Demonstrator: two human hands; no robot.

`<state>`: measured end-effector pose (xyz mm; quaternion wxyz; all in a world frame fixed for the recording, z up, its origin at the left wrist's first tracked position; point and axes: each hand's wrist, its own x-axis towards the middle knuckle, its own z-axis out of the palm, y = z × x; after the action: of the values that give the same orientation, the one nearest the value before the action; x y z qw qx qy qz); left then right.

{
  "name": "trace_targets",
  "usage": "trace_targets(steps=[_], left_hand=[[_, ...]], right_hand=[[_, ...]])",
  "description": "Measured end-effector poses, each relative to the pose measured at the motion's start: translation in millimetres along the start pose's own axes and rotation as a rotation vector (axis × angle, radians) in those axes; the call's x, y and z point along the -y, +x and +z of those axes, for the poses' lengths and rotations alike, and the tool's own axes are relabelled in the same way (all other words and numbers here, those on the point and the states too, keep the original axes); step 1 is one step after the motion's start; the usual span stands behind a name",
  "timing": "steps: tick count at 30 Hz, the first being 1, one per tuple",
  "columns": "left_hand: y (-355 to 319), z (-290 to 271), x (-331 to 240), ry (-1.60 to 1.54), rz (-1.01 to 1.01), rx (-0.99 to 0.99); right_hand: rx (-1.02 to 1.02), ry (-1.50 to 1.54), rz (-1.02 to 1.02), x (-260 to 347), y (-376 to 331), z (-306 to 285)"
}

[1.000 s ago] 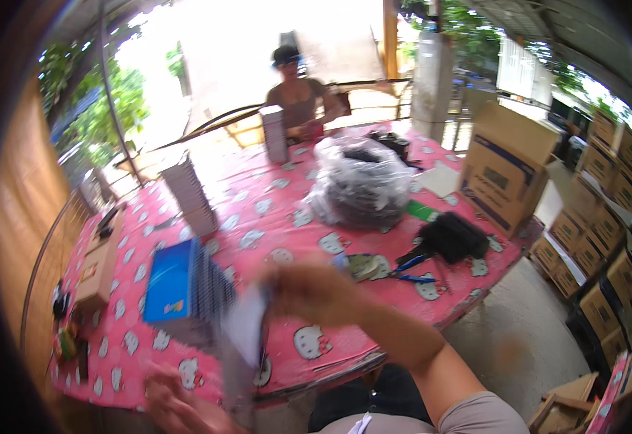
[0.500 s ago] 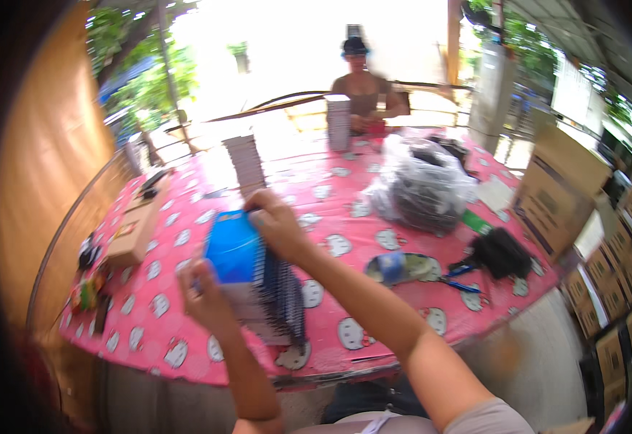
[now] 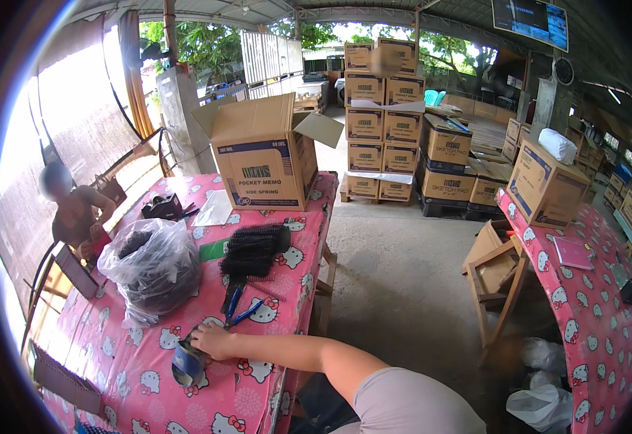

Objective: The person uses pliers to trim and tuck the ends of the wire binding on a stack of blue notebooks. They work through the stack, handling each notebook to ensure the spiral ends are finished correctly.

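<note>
One right hand (image 3: 213, 341) bends its fingers over a rounded blue item (image 3: 187, 364), whether gripping I cannot tell, on the glossy pink tablecloth (image 3: 99, 333), nearer than a crinkled translucent plastic bag (image 3: 158, 278) of dark contents (image 3: 137, 244) and an open cardboard carton (image 3: 262, 163).

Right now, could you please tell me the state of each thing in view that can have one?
Left carton: open, flaps spread.
Plastic bag: filled with dark items.
Pliers: handles apart.
Black bundle: lying on the table.
Blue item: touched by the right hand.
Stacked cartons: apparently closed.
Right carton: apparently closed, white bag on top.
Screen: on.
</note>
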<state>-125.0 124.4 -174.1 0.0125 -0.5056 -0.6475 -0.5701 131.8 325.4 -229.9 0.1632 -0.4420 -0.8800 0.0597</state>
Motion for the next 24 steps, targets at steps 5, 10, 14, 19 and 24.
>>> trace_targets(steps=[5,10,14,19,24], left_hand=[[-15.1,29.0,-8.8,-0.06,-0.008,0.129],[-14.6,27.3,-3.3,-0.063,-0.039,0.141],[-23.5,43.7,-8.9,-0.106,-0.046,0.217],[-26.7,50.2,-12.1,-0.128,-0.042,0.264],[-32.6,66.7,-20.0,-0.186,-0.018,0.329]], right_hand=[[-0.103,-0.135,0.122,-6.5,26.4,19.9],[-0.455,-0.155,-0.044,36.2,23.3,1.2],[-0.295,0.047,-0.212,18.7,-41.1,26.6],[-0.214,0.199,-0.096,3.8,-110.7,12.0],[0.054,0.836,0.173,-4.6,-151.6,-63.5]])
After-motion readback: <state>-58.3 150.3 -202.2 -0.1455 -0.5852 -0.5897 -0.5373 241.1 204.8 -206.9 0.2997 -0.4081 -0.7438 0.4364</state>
